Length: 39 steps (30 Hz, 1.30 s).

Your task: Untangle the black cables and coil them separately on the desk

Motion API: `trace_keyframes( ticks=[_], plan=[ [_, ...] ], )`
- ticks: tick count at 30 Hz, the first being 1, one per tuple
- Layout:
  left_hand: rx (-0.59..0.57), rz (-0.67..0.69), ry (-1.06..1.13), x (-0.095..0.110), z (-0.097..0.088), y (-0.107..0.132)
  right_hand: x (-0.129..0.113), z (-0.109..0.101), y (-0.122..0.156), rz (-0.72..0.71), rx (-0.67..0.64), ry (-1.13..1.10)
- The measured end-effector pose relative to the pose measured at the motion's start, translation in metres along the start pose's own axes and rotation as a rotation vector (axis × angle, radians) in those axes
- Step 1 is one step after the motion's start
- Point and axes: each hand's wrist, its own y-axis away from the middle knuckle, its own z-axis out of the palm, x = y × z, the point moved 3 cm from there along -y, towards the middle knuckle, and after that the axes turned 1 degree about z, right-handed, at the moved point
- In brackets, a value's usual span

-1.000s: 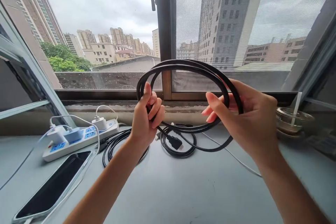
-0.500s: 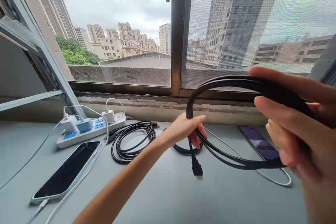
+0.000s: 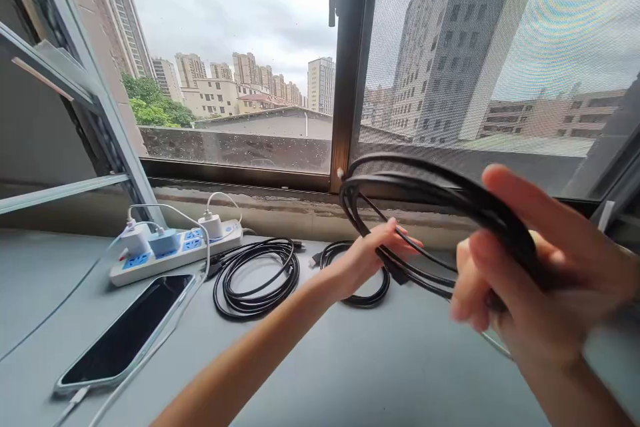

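Note:
A looped black cable [image 3: 425, 190] is held up above the desk between my two hands. My right hand [image 3: 540, 287] is closed around the right side of its loops, somewhat blurred. My left hand [image 3: 373, 250] has the strands at the left side running between thumb and fingers. A dark plug [image 3: 399, 273] hangs just below the left fingers. On the desk behind, a smaller coiled black cable [image 3: 367, 300] is partly covered by my left hand and forearm. Left of it lies another coiled black cable [image 3: 255, 310].
A white power strip [image 3: 187, 255] with several plugged-in chargers stands by the wall under the window. In front of it a phone [image 3: 127, 327] lies on the grey desk [image 3: 350, 373], a white charging cable [image 3: 173, 330] alongside. At the left, a metal frame [image 3: 107, 100] leans.
My right hand has moved left and slightly down with the looped cable, whose strands have spread apart. My left hand has shifted slightly right. The phone at the right is now hidden.

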Motion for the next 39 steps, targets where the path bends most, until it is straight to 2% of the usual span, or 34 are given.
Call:
trace_keyframes(
  ticks=[1,3,6,10,12,14,17,19,24,29,32,35,39],
  plan=[
    [0.07,0.075,0.051,0.006,-0.003,-0.001,0.011,-0.002,-0.004,0.048,0.079,-0.036],
    [0.203,0.208,0.06,0.021,-0.01,0.0,0.034,-0.004,-0.013,0.164,0.149,-0.036],
    [0.354,0.355,-0.186,0.048,-0.016,0.009,0.056,-0.005,-0.021,0.218,0.145,0.085],
    [0.487,0.413,-0.605,0.075,-0.023,0.022,0.062,-0.005,-0.02,0.142,0.08,0.323],
    [0.537,0.404,-0.828,0.079,-0.026,0.026,0.061,-0.002,-0.017,0.065,0.015,0.419],
    [0.529,0.371,-0.955,0.076,-0.027,0.026,0.059,0.003,-0.015,-0.049,-0.096,0.494],
    [0.337,0.233,-0.842,0.063,-0.023,0.021,0.058,0.007,-0.015,-0.165,-0.242,0.533],
    [0.252,0.176,-0.699,0.059,-0.019,0.018,0.056,0.005,-0.018,-0.173,-0.222,0.538],
    [0.291,0.216,-0.482,0.066,-0.015,0.021,0.054,-0.006,-0.026,-0.131,-0.063,0.632],
    [0.222,0.241,-0.48,0.074,-0.014,0.024,0.063,-0.01,-0.028,-0.135,-0.111,0.681],
    [0.229,0.249,-0.472,0.079,-0.017,0.025,0.067,-0.009,-0.027,-0.116,-0.12,0.723],
    [0.285,0.286,-0.4,0.084,-0.02,0.025,0.062,-0.011,-0.026,-0.134,-0.015,0.761],
    [0.345,0.315,-0.285,0.085,-0.02,0.025,0.049,-0.013,-0.024,-0.197,0.107,0.941]
  ],
)
